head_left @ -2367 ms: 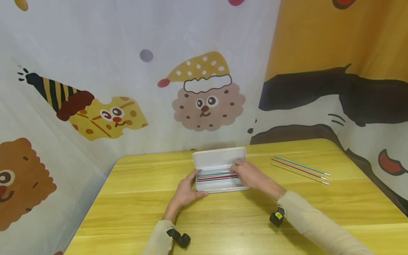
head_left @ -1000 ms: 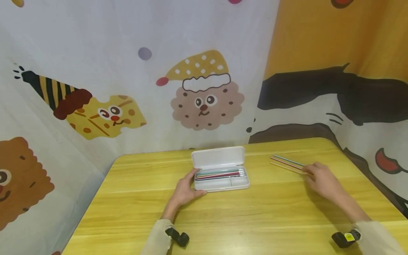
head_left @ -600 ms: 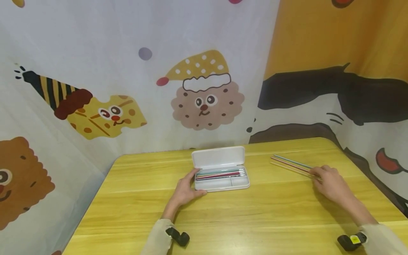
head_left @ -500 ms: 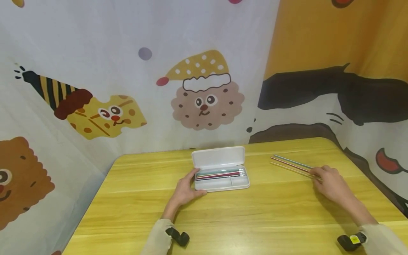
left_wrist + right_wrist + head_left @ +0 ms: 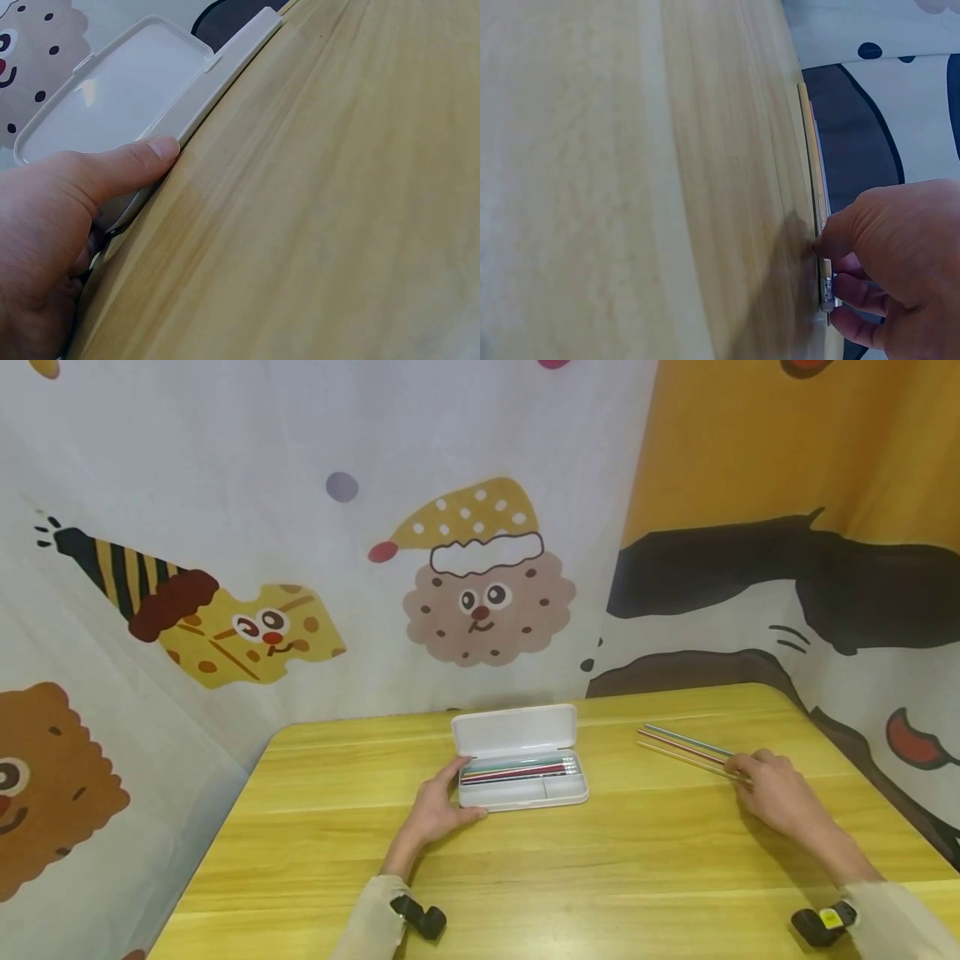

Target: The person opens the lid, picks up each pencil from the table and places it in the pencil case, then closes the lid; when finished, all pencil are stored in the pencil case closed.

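A white pencil case (image 5: 495, 794) stands with its lid (image 5: 516, 732) raised; several pencils (image 5: 517, 772) lie in its long rear compartment. My left hand (image 5: 432, 812) grips the left end of the case, thumb (image 5: 150, 161) on the front edge and the other fingers mostly hidden at the far side. To the right, a blue pencil (image 5: 686, 739), a red one (image 5: 678, 744) and a yellow one (image 5: 675, 753) lie side by side on the table. My right hand (image 5: 783, 793) pinches around their eraser ends; in the right wrist view the thumb touches the yellow pencil (image 5: 812, 150).
The yellow wood-grain table (image 5: 570, 877) reaches back to a printed curtain (image 5: 300, 443) with cartoon figures. Black wrist cameras sit on the left sleeve (image 5: 372, 918) and the right sleeve (image 5: 896, 914).
My right hand has left the pencil case, moved right to the loose pencils and shifted along them to their eraser ends. My left hand stays on the case.
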`<act>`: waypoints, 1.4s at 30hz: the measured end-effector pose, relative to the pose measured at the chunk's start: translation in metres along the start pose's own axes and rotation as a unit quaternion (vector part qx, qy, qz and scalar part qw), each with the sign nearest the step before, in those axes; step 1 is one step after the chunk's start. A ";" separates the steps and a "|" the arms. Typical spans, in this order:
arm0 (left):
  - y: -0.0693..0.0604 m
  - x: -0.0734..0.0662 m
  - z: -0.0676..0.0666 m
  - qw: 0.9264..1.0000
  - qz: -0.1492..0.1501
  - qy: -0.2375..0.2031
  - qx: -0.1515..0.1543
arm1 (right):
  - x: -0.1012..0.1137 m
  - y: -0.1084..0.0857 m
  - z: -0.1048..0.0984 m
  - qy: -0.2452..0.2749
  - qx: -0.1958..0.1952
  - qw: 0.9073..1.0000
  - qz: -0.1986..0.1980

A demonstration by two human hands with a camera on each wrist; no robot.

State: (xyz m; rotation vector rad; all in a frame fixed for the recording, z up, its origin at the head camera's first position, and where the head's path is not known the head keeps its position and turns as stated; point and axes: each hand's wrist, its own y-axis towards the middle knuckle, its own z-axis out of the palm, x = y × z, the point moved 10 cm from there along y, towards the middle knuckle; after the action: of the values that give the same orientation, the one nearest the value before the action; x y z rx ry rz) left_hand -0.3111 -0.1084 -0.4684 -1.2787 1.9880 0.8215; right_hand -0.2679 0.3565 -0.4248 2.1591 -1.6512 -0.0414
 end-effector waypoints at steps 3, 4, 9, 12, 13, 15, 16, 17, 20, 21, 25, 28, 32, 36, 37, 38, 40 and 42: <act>0.000 0.000 0.000 1.000 0.002 -0.001 0.000 | 0.001 0.001 0.001 -0.001 0.005 1.000 0.000; 0.000 0.000 0.000 1.000 0.002 -0.001 0.000 | 0.001 0.001 0.001 -0.001 0.006 1.000 0.000; 0.000 0.001 0.000 1.000 -0.001 0.005 0.000 | 0.002 0.002 0.003 0.001 0.010 1.000 0.003; 0.000 0.001 0.000 1.000 -0.003 0.009 0.000 | 0.001 0.003 0.004 0.005 0.019 1.000 0.008; 0.000 0.001 0.000 1.000 -0.003 0.009 0.000 | 0.001 0.002 0.005 0.006 0.024 1.000 0.009; 0.000 0.000 -0.001 1.000 -0.003 0.010 -0.001 | 0.000 0.003 0.007 0.009 0.031 0.999 0.008; 0.000 0.000 -0.001 1.000 -0.002 0.010 -0.001 | 0.000 0.003 0.008 0.011 0.036 0.999 0.007; 0.000 0.000 -0.001 1.000 -0.002 0.010 -0.001 | 0.001 0.003 0.008 0.013 0.038 0.999 0.004; 0.000 0.000 -0.001 1.000 -0.002 0.013 -0.002 | 0.002 0.003 0.010 0.017 0.043 0.999 -0.005; 0.000 0.000 -0.001 1.000 -0.002 0.014 -0.002 | 0.002 0.003 0.010 0.018 0.044 0.999 -0.007; -0.001 0.000 -0.001 1.000 -0.003 0.014 -0.001 | 0.004 0.002 0.009 0.023 0.035 0.999 -0.019; -0.001 -0.001 -0.001 1.000 -0.003 0.011 0.000 | 0.007 0.001 0.008 0.026 0.021 0.999 -0.031; 0.000 -0.002 -0.001 1.000 0.001 0.005 0.000 | 0.013 0.001 0.003 0.028 -0.003 0.998 -0.051; 0.000 -0.003 -0.002 1.000 0.005 0.000 0.000 | 0.023 0.004 -0.002 0.031 -0.015 0.997 -0.069; 0.000 -0.002 -0.002 1.000 0.004 0.001 0.000 | 0.026 0.005 -0.003 0.031 -0.012 0.997 -0.070; 0.000 -0.002 -0.002 1.000 0.004 0.001 0.000 | 0.028 0.006 -0.003 0.032 -0.011 0.997 -0.072; 0.001 -0.002 -0.002 1.000 0.006 0.004 0.000 | 0.033 0.008 -0.004 0.030 -0.011 0.996 -0.080; 0.001 -0.001 -0.002 1.000 0.007 0.007 -0.002 | 0.038 0.010 -0.005 0.028 -0.014 0.995 -0.091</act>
State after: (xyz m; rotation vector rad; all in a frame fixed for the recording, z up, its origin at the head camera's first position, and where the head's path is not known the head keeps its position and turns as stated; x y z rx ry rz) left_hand -0.3119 -0.1087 -0.4662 -1.2775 2.0092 0.8245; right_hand -0.2644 0.3204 -0.4076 2.2615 -1.4107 -0.0571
